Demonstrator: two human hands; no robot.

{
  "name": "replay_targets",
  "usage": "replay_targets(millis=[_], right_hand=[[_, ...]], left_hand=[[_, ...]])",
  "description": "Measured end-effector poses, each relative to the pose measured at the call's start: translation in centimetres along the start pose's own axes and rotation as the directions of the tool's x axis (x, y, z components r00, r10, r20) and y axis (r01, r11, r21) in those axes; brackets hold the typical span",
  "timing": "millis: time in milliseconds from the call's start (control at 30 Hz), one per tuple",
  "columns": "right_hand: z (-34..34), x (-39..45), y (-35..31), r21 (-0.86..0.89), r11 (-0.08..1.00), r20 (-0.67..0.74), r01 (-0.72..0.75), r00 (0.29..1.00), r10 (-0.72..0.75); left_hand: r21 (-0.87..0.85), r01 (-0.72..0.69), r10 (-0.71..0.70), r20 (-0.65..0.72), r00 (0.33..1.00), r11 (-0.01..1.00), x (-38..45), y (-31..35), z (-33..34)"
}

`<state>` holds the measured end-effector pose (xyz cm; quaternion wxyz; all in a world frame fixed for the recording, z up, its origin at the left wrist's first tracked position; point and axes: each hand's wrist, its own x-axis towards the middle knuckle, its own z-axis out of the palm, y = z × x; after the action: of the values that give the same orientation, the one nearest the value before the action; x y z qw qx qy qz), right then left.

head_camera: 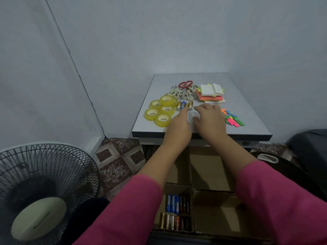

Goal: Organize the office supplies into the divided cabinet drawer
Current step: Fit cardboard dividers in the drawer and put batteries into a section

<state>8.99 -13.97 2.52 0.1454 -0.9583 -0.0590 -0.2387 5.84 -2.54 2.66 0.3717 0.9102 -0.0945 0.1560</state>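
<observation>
While both your arms stretch out over the open drawer point(210, 174), your hands work on the small grey table point(247, 106) above it. Your left hand point(178, 126) reaches with straight fingers to the loose batteries point(185, 105) lying side by side in the middle of the tabletop, and its fingertips touch their near ends; whether it pinches one, you cannot tell from here. Your right hand point(210, 119) lies palm down just beside them, fingers relaxed and spread slightly, holding nothing that shows.

To the left of the batteries sit five rolls of clear yellowish tape point(160, 110), touching one another in a cluster. Behind them lies a heap of scissors point(184, 91), most with pale handles and one red-handled pair on top at the back. At the right rear is a stack of sticky notes point(211, 93) in neon colours with white sheets on top. Near your right hand, toward the right edge, lie coloured flat strips point(233, 119), partly hidden by the hand.

The drawer is split by cardboard dividers. Its near left compartment holds sorted batteries point(177, 214) in two rows, blue and dark ones behind, gold and dark ones in front. The other compartments that show hold nothing visible.

A black floor fan point(40, 191) stands at the lower left on the patterned tile floor point(120, 156).
</observation>
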Motion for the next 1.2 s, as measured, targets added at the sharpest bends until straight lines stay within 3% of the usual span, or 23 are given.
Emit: replay_targets(millis=[200,367,567,667,733,1000,1200], right_hand=[[1.1,1.9,0.2,-0.204,0.976,0.107,0.074,0.993,-0.053],[1.3,1.9,0.4,-0.252,0.964,0.155,0.083,0.987,-0.044],[1.6,1.3,0.7,-0.147,0.986,-0.035,0.079,0.996,-0.085],[1.3,1.1,0.7,-0.115,0.990,-0.030,0.076,0.996,-0.080],[1.2,1.0,0.7,-0.105,0.990,-0.008,0.089,0.996,-0.091],[1.1,0.9,0.7,-0.111,0.989,0.019,0.093,0.996,-0.092],[-0.5,-0.3,1.4,-0.066,0.996,0.077,0.053,0.996,-0.047]], left_hand=[[-0.015,0.119,-0.117,0.063,0.991,0.993,3.6,0.4,1.3],[-0.009,0.134,-0.132,0.095,0.987,0.991,4.4,0.4,1.2],[0.013,0.061,-0.060,-0.060,0.996,0.998,3.4,0.1,1.5],[0.051,-0.010,0.018,-0.157,0.987,0.999,3.0,-0.2,1.8],[0.075,0.016,-0.003,-0.168,0.986,0.997,3.2,-0.3,1.9],[0.160,0.133,-0.119,-0.098,0.988,0.978,3.5,0.3,1.3],[0.409,0.150,-0.196,0.072,0.978,0.900,2.3,1.7,-0.5]])
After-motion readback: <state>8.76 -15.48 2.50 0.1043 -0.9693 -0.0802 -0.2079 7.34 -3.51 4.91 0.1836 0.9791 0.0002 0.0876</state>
